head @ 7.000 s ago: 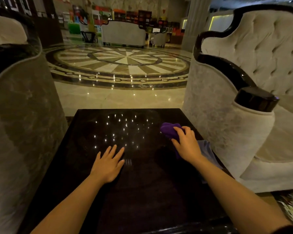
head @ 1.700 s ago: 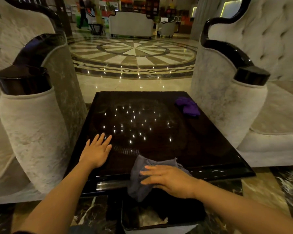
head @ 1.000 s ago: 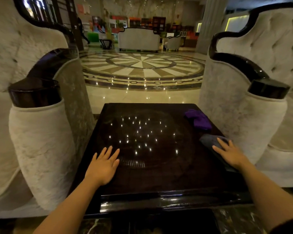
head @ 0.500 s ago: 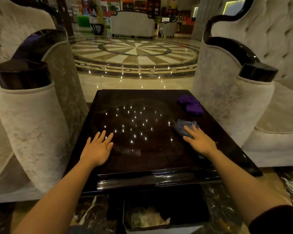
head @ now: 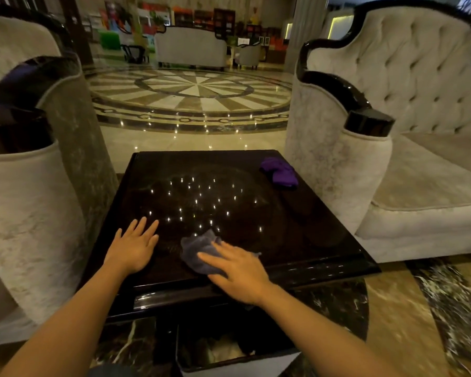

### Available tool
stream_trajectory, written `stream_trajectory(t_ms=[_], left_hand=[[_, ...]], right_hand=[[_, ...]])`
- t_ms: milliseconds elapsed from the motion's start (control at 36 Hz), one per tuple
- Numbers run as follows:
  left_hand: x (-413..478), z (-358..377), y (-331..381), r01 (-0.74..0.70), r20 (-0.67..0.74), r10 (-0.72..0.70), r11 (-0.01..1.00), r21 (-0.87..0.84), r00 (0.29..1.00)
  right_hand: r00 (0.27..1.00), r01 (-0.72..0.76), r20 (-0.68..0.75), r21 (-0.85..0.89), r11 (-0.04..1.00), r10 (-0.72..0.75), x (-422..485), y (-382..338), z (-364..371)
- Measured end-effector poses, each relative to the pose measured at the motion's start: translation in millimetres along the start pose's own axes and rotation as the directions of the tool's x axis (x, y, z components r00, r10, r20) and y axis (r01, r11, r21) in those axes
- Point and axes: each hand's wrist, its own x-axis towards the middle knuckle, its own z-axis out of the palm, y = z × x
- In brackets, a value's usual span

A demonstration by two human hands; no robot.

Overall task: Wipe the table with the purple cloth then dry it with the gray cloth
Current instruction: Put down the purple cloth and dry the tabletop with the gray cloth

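A glossy black square table [head: 297, 219] stands in front of me between two sofas. The gray cloth [head: 195, 247] lies crumpled near the table's front edge, and my right hand [head: 239, 270] presses flat on its right part, fingers spread and pointing left. My left hand [head: 132, 247] rests flat on the table just left of the cloth, fingers apart, holding nothing. The purple cloth [head: 279, 172] sits bunched at the far right corner of the table, untouched.
Pale upholstered sofa arms with black caps flank the table, one on the left [head: 25, 208] and one on the right [head: 337, 164]. A small bin [head: 234, 357] stands on the marble floor under the front edge. Open patterned floor [head: 193, 96] lies beyond.
My right hand has slid the gray cloth from the table's right-middle toward the front centre, close to my left hand. The left hand and the purple cloth stayed put.
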Motion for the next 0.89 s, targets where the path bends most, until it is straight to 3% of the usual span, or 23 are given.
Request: stream_trajectory(t_ms=[139, 250, 306, 417, 472, 556, 639, 750, 889], left_hand=[[-0.6, -0.8, 0.8, 0.004, 0.002, -0.004, 1.0, -0.01, 1.0], [-0.1, -1.2, 0.9, 0.004, 0.006, -0.004, 1.0, -0.024, 1.0], [0.0, -0.3, 1.3, 0.009, -0.001, -0.009, 1.0, -0.024, 1.0], [-0.1, 0.2, 1.6, 0.016, -0.006, -0.016, 1.0, -0.017, 1.0], [-0.5, -0.6, 2.0, 0.014, -0.001, -0.014, 1.0, -0.028, 1.0], [-0.4, -1.5, 1.6, 0.009, 0.007, -0.009, 0.999, -0.039, 1.0], [1.1, -0.9, -0.3, 0.003, 0.014, -0.002, 0.999, -0.045, 1.0], [1.6, -0.1, -1.2, 0.003, 0.007, -0.002, 0.999, -0.046, 1.0], [2.3, 0.6, -0.6, 0.011, 0.01, -0.01, 0.999, -0.043, 1.0]], right_hand=[[0.982, 0.186, 0.052, -0.071, 0.98, -0.182, -12.7, -10.0, 5.6], [0.911, 0.413, 0.044, -0.067, 0.908, -0.411, -28.8, -13.7, 8.2], [0.911, 0.412, 0.022, -0.036, 0.911, -0.411, -37.4, -7.8, 9.3], [0.945, 0.28, -0.189, 0.035, 0.959, -0.269, -39.2, 11.2, -8.3], [0.939, 0.16, -0.321, 0.081, 0.984, -0.126, -30.8, 28.9, -27.9], [0.88, -0.074, -0.459, 0.118, 0.99, 0.12, -14.5, 61.8, -63.2], [0.815, -0.259, -0.519, 0.068, 0.964, 0.256, 1.8, 99.3, -86.7], [0.768, -0.518, -0.412, 0.05, 0.854, 0.491, 22.8, 152.9, -92.8], [0.747, -0.661, 0.036, -0.078, 0.747, 0.664, 33.7, 203.5, -64.7]])
